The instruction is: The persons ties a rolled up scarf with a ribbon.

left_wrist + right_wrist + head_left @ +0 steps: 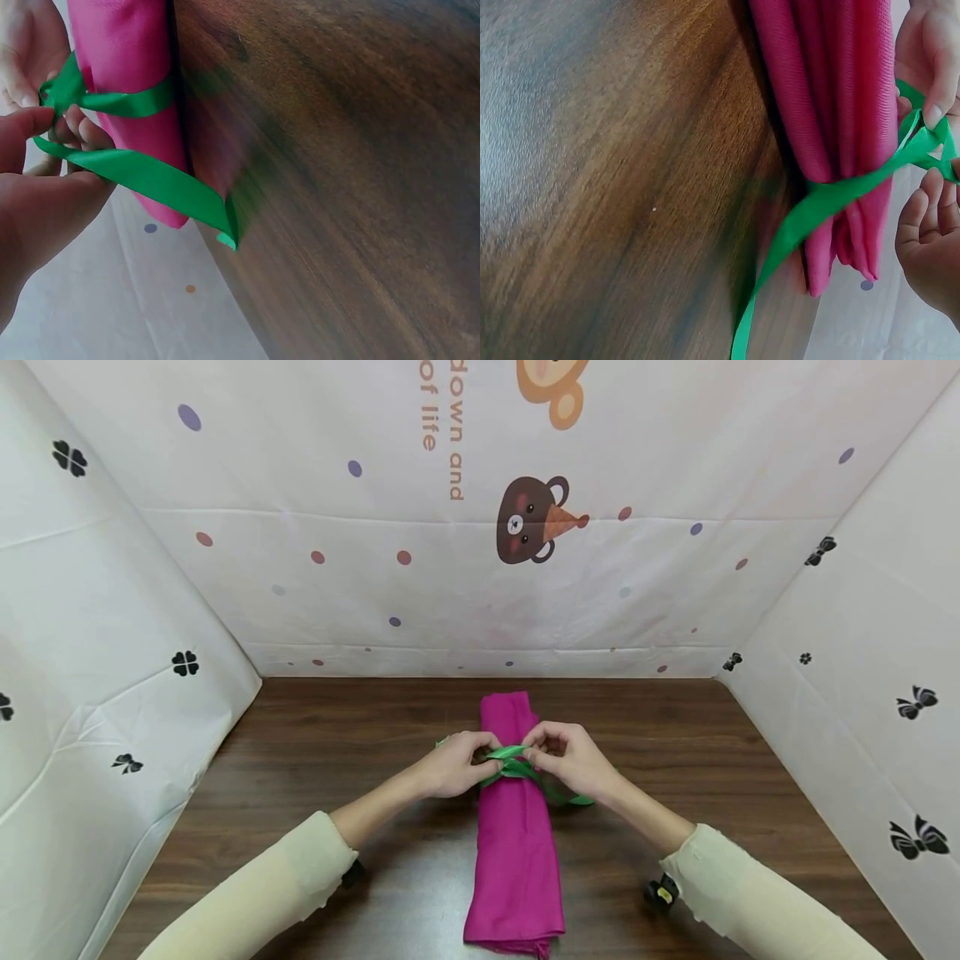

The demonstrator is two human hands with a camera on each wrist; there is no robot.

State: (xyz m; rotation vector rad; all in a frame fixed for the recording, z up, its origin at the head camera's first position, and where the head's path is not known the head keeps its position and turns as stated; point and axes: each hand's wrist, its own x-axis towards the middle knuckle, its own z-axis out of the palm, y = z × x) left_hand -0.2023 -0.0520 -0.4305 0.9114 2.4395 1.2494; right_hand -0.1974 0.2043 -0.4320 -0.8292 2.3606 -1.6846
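Observation:
A rolled length of magenta cloth lies lengthwise on the table, with a green ribbon passed round it above its middle. From the left, my left hand pinches the ribbon between thumb and fingers. My right hand pinches another part of it at the cloth's right side. Between the hands the ribbon forms crossed loops over the roll. One ribbon tail hangs past the left hand toward the table; another trails off to the right. The cloth's folded layers show in the right wrist view.
The dark wooden table meets a white printed backdrop at its far edge. Similar white sheets rise along the left and right sides. A small black device sits by the right sleeve.

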